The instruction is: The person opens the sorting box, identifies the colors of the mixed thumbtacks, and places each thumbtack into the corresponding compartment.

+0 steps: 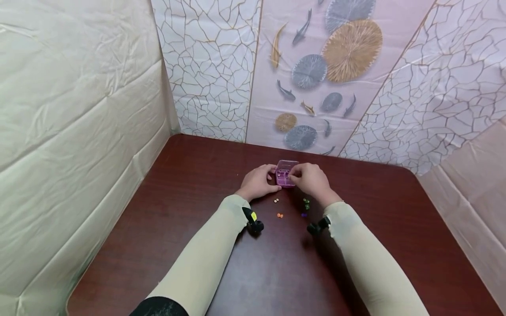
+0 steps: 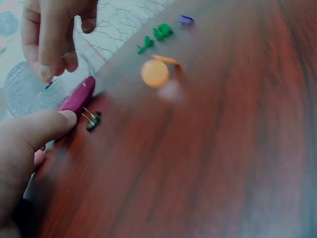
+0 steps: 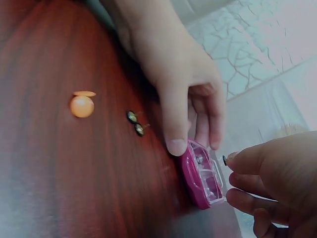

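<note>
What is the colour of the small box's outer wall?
The box is magenta outside, seen best in the right wrist view.

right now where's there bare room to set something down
In the head view, bare table lies left of the left sleeve, right of the right sleeve, and between them below the orange pieces. Crowded: from those up to the pink case, left hand and right hand.
</note>
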The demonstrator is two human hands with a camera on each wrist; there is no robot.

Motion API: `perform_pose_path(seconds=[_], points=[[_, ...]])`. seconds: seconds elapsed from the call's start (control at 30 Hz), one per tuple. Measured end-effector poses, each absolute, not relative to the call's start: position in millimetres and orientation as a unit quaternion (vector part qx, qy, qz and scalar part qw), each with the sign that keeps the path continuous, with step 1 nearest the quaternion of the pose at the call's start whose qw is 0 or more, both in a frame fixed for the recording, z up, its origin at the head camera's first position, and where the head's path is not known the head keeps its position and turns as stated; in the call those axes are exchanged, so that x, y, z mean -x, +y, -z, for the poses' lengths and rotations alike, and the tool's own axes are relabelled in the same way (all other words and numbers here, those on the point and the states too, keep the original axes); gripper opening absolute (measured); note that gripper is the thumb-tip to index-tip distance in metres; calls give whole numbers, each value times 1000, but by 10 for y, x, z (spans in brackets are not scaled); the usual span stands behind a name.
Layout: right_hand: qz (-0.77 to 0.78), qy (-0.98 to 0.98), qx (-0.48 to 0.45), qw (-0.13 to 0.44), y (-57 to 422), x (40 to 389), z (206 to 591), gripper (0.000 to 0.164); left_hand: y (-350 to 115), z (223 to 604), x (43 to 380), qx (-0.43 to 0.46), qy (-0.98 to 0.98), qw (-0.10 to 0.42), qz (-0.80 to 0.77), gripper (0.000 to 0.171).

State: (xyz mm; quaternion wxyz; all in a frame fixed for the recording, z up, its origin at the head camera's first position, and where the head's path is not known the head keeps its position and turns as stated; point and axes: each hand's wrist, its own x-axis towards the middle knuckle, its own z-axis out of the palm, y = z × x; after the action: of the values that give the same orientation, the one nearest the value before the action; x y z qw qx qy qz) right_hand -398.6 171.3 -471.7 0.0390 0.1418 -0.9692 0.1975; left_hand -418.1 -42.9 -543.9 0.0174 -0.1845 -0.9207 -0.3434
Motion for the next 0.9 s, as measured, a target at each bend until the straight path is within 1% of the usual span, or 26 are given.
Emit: perform_pose_path(seconds=[0.2, 0.47, 0.7, 0.9], points=[[-215, -969, -118, 41, 1732, 4120, 4714, 12, -449, 5398, 4209, 186, -920, 21, 346, 79], [-218, -969, -115, 29, 1704, 4164, 4769, 12, -459, 5394, 4209, 184, -919, 8, 349, 77], [-212, -970, -112, 38, 1668, 4178, 4805, 12, -480, 5320, 4212, 184, -903, -30, 388, 72], [-211, -973, -90, 36, 1626, 4166, 4831, 12, -482, 5296, 4227, 181, -891, -58, 413, 72]])
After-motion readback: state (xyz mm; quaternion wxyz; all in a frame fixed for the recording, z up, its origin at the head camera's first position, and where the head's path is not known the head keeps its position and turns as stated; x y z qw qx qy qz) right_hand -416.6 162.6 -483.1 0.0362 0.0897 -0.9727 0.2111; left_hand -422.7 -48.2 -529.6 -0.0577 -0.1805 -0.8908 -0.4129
